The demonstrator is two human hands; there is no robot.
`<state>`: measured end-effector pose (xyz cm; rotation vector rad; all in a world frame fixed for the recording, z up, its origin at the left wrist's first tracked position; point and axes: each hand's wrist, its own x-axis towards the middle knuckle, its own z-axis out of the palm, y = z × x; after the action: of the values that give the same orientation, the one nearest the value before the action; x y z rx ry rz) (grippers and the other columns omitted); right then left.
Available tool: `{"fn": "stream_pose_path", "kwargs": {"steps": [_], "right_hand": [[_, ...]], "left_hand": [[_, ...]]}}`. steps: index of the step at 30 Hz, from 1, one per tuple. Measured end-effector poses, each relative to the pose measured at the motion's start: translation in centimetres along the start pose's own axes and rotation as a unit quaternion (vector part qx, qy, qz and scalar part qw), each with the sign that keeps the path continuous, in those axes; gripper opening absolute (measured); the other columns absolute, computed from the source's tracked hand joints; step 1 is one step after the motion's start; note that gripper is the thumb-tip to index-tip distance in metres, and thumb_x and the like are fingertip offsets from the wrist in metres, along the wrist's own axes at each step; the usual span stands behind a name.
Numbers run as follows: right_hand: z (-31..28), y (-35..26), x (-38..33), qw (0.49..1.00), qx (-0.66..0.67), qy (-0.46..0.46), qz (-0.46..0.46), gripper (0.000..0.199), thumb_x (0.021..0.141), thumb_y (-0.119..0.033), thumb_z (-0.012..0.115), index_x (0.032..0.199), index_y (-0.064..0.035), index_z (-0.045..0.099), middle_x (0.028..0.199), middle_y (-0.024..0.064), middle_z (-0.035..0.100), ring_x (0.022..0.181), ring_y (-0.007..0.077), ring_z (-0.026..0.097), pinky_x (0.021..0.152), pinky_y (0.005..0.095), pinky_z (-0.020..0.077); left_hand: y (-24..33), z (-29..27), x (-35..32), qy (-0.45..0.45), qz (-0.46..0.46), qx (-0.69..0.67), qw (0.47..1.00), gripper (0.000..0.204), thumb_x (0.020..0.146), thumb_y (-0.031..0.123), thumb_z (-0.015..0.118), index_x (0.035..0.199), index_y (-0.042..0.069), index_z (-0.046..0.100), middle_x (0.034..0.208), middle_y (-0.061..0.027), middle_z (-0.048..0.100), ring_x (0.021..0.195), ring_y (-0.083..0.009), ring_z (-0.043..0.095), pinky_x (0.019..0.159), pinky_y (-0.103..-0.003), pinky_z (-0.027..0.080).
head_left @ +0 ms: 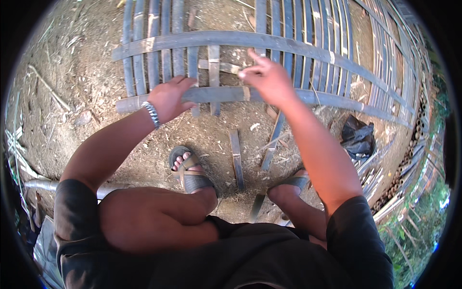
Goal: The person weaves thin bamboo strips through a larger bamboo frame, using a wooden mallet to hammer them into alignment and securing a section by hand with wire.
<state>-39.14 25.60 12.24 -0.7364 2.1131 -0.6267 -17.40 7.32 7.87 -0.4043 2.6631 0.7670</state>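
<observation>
Slatted bamboo frame on soil: left hand laid on the near crosspiece, thumb and fingers apart; right hand blurred above the slats, fingers likewise apart.

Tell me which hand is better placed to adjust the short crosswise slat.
Probably the right hand: it appears closer to the short slat, while the left hand rests by the near crosspiece.

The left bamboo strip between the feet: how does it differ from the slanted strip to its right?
The left strip tips slightly left at its far end; the slanted strip leans right. The left strip stops short of the near crosswise slat; the slanted strip appears to reach it. Both are narrow and lie on the ground.
</observation>
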Motion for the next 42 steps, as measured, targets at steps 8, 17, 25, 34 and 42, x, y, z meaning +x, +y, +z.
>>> {"fn": "stream_pose_path", "kwargs": {"steps": [8,17,25,34,42], "right_hand": [[-8.3,15.5,-13.4,0.965,0.082,0.234,0.085,0.024,0.095,-0.014,0.069,0.116,-0.0028,0.066,0.088,0.0072,0.072,0.082,0.0091,0.065,0.07,0.0248,0.0504],[-4.6,29.4,-23.4,0.955,-0.178,-0.009,0.235,0.019,0.083,-0.025,0.072,0.095,-0.0106,0.069,0.083,0.0135,0.071,0.078,0.0336,0.069,0.075,0.0429,0.054],[-6.6,39.9,-25.3,0.883,-0.243,0.156,0.371,0.062,0.077,-0.016,0.074,0.133,-0.0072,0.049,0.129,0.0215,0.055,0.123,0.0401,0.054,0.104,0.0462,0.0445],[-8.3,39.0,-26.4,0.884,-0.261,0.17,0.349,0.056,0.076,-0.021,0.068,0.125,-0.0008,0.05,0.124,0.0283,0.057,0.118,0.0453,0.055,0.102,0.0486,0.0446],[-12.9,34.6,-28.7,0.952,-0.09,0.136,0.26,0.041,0.078,-0.007,0.059,0.117,-0.0007,0.048,0.09,0.0121,0.055,0.084,0.0272,0.059,0.077,0.0398,0.0485]], "left_hand": [[-0.5,2.9,-4.5,0.062,-0.039,-0.184,0.98,0.038,0.09,0.024,0.07,0.12,0.005,0.06,0.098,-0.0087,0.065,0.077,-0.0186,0.063,0.071,-0.033,0.053],[1.8,5.4,-6.9,-0.278,-0.188,-0.514,0.79,0.032,0.091,-0.004,0.042,0.117,0.0,0.06,0.101,-0.0039,0.065,0.08,-0.0084,0.057,0.074,-0.024,0.05],[4.0,2.4,-4.1,-0.234,-0.145,-0.57,0.774,0.045,0.097,-0.007,0.043,0.142,-0.004,0.04,0.13,-0.0219,0.061,0.114,-0.0228,0.066,0.098,-0.034,0.054],[2.2,-1.2,2.4,-0.037,-0.109,-0.565,0.817,0.039,0.094,-0.007,0.056,0.131,0.002,0.046,0.109,-0.0113,0.066,0.101,-0.0168,0.068,0.089,-0.028,0.057],[0.5,-3.0,8.9,0.172,-0.136,-0.494,0.842,0.019,0.092,0.014,0.074,0.105,0.001,0.072,0.096,-0.0049,0.075,0.085,-0.0068,0.067,0.079,-0.023,0.053]]}}
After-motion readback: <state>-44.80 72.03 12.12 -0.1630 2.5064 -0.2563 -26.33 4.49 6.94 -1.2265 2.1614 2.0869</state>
